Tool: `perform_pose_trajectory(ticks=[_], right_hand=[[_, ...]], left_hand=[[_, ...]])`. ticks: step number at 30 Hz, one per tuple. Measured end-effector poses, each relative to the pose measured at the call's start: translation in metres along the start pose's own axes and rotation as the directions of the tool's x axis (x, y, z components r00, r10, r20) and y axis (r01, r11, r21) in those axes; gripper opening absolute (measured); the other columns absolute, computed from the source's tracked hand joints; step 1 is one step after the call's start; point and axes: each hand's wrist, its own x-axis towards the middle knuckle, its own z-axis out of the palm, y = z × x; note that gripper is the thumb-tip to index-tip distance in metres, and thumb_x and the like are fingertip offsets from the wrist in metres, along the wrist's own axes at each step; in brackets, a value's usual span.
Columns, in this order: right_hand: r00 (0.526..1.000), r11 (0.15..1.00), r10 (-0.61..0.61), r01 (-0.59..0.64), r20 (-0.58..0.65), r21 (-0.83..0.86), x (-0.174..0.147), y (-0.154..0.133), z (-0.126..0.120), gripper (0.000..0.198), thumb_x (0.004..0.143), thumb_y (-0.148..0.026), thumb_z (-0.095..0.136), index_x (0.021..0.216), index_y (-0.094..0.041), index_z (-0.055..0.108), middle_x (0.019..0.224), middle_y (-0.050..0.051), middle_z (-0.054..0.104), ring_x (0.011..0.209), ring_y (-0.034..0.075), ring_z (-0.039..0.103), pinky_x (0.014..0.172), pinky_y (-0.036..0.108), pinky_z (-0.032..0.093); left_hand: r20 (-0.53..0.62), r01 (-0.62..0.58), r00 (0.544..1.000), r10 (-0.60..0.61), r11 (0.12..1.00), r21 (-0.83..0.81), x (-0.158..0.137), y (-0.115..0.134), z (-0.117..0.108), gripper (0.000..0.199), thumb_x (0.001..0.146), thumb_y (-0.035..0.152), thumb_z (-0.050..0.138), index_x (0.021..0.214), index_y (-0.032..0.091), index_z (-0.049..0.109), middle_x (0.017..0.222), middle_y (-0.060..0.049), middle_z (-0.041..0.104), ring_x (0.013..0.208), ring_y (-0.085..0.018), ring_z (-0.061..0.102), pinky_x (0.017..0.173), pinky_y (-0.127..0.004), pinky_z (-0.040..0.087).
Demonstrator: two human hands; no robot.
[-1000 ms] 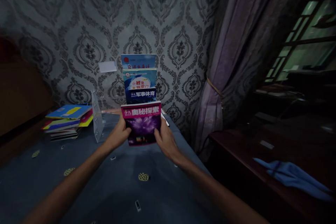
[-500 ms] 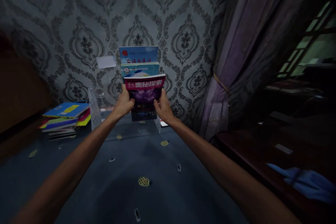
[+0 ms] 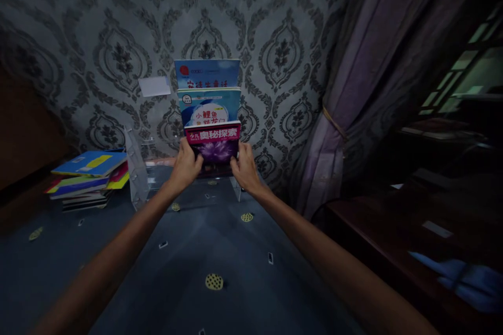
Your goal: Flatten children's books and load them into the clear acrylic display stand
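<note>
Both hands grip a magazine [image 3: 214, 146] with a purple picture and a pink title band. My left hand [image 3: 186, 166] is closed on its left edge, thumb on the cover; my right hand [image 3: 245, 168] is closed on the right edge the same way. The magazine is upright at the front of a clear acrylic rack [image 3: 137, 172], its lower part dim and partly hidden. Behind it stands a light-blue book [image 3: 210, 102], and behind that rises a taller blue book [image 3: 208, 72].
A stack of books [image 3: 88, 175] lies left of the rack on the dark blue tablecloth [image 3: 188, 251], which has small printed shapes. A patterned wall stands behind. To the right hang a tied purple curtain [image 3: 326, 146] and a dark red table [image 3: 377, 230] with a blue cloth [image 3: 463, 277].
The magazine has come down in front of the other books, so more of the light-blue cover shows. Both hands moved with it and still hold it. The view has shifted slightly.
</note>
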Motion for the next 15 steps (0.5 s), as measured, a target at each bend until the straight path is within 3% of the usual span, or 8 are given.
perform_pose_trajectory(ticks=[3,6,10,15], right_hand=[[0.999,0.999,0.033,-0.034,-0.015,-0.026,-0.007,0.002,0.004,0.054,0.084,-0.011,0.040,0.138,-0.015,0.044,0.116,0.014,0.049,0.116,0.028,0.049,0.104,0.048,0.043],[0.998,0.998,0.059,-0.059,-0.023,-0.033,-0.012,0.005,0.007,0.056,0.085,-0.012,0.039,0.140,-0.016,0.042,0.113,0.013,0.050,0.112,0.028,0.051,0.102,0.047,0.045],[0.996,0.996,0.079,-0.081,-0.044,-0.049,-0.013,0.007,0.009,0.052,0.086,-0.012,0.038,0.137,-0.016,0.047,0.109,0.013,0.050,0.107,0.028,0.053,0.098,0.046,0.047],[0.992,0.993,0.099,-0.103,-0.072,-0.053,-0.009,0.009,0.012,0.043,0.089,-0.010,0.035,0.126,-0.020,0.053,0.100,0.010,0.052,0.099,0.027,0.054,0.092,0.045,0.048]], left_hand=[[-0.078,-0.093,0.992,0.095,0.995,0.020,-0.005,-0.006,0.009,0.050,0.085,0.015,0.051,0.132,0.010,0.033,0.130,-0.019,0.046,0.131,-0.032,0.044,0.110,-0.051,0.037],[-0.072,-0.099,0.992,0.102,0.994,0.042,-0.007,-0.009,0.013,0.047,0.089,0.016,0.046,0.134,0.011,0.032,0.132,-0.021,0.047,0.131,-0.033,0.047,0.107,-0.050,0.040],[0.005,-0.026,1.000,0.026,0.993,0.117,-0.008,-0.009,0.012,0.034,0.094,0.018,0.041,0.127,0.011,0.036,0.116,-0.022,0.058,0.107,-0.032,0.064,0.088,-0.045,0.051],[0.105,0.090,0.988,-0.116,0.970,0.227,-0.010,-0.004,0.011,0.019,0.098,0.020,0.037,0.116,0.015,0.037,0.085,-0.012,0.066,0.077,-0.027,0.070,0.068,-0.034,0.050]])
